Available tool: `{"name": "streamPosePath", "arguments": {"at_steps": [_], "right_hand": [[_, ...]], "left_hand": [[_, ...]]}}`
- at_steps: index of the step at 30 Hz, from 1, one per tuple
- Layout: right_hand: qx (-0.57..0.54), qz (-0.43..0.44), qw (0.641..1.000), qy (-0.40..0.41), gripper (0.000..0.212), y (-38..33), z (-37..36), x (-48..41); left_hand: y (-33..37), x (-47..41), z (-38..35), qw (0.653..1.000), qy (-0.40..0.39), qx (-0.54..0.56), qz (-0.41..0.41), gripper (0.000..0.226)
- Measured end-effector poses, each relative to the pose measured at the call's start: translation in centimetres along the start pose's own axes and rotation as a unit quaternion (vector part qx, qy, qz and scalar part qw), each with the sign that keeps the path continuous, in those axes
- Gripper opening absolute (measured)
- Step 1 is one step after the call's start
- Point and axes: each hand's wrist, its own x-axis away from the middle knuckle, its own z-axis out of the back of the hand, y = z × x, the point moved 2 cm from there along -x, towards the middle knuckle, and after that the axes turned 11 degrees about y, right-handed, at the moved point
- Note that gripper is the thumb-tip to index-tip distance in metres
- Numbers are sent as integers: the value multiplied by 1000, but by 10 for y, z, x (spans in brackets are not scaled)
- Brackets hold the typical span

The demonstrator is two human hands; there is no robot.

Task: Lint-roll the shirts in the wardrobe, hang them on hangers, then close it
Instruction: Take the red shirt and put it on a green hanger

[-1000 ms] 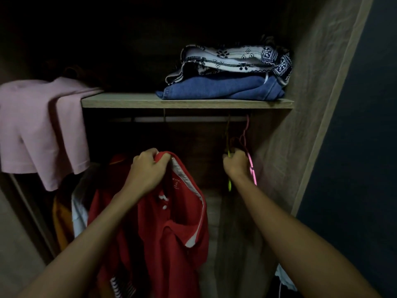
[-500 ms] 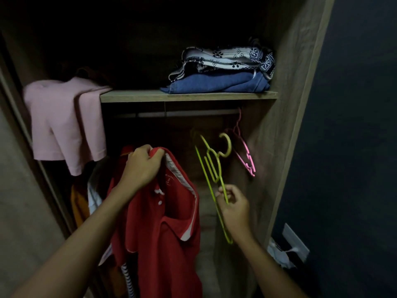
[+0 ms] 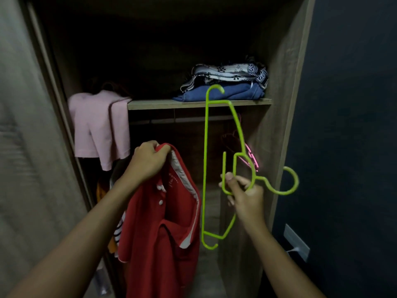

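Head view: left hand (image 3: 148, 162) is gripping red shirt (image 3: 163, 233), right hand (image 3: 247, 196) is pinching green hanger (image 3: 205, 168); that light pinch may be risking a drop.

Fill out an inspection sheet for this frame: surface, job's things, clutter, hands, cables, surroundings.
Surface: shelf holds folded jeans under a patterned cloth.
Job's things: red shirt held up, not on a hanger; green hanger in hand; pink hanger behind it.
Clutter: pink top draped left of the shelf; striped top low down.
Hands: left hand grips the red shirt's collar; right hand holds the green hanger.
Cables: white cable at a socket.
Surroundings: wardrobe open; dark wall to the right.
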Motion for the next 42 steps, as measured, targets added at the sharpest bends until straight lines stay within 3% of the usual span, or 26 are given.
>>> {"name": "streamPosePath", "arguments": {"at_steps": [5, 7, 11, 13, 15, 17, 19, 22, 26, 30, 32, 34, 37, 42], "right_hand": [[-144, 49, 988, -37, 32, -76, -26, 4], [-152, 83, 984, -49, 32, -92, -39, 0], [-29, 225, 969, -94, 19, -100, -54, -11], [70, 319, 937, -126, 10, -94, -51, -21], [159, 372, 904, -139, 18, -88, -42, -33], [230, 359, 893, -144, 31, -88, -32, -43], [299, 322, 880, -177, 36, -92, -23, -51], [412, 296, 825, -250, 32, -99, -14, -60], [516, 237, 761, -314, 38, -108, -9, -69], [615, 256, 659, -349, 32, -106, -27, -68], [590, 261, 676, -356, 28, -108, -43, -66], [485, 241, 753, -373, 16, -111, -56, -65], [300, 177, 856, -382, 22, -120, -60, -70], [240, 93, 904, -341, 35, -135, -48, -86]], "left_hand": [[29, -4, 18, 998, -46, 1, -32, 33], [42, -6, 21, 996, -75, 23, -30, 33], [76, -6, 42, 984, -134, 116, -37, 25], [85, -10, 67, 976, -147, 150, -54, 15], [82, -14, 94, 970, -156, 160, -95, 16], [67, -25, 114, 963, -171, 157, -136, 22], [46, -36, 124, 963, -176, 72, -190, 39], [21, -44, 123, 954, -171, -70, -234, 50], [1, -50, 120, 961, -114, -163, -194, 36], [21, -44, 117, 968, -60, -141, -197, 11], [34, -34, 106, 981, -48, -71, -176, 12], [40, -24, 95, 991, -77, 17, -106, 18], [40, -14, 87, 985, -133, 111, -12, 17], [35, -10, 87, 978, -128, 162, 32, 7]]}}
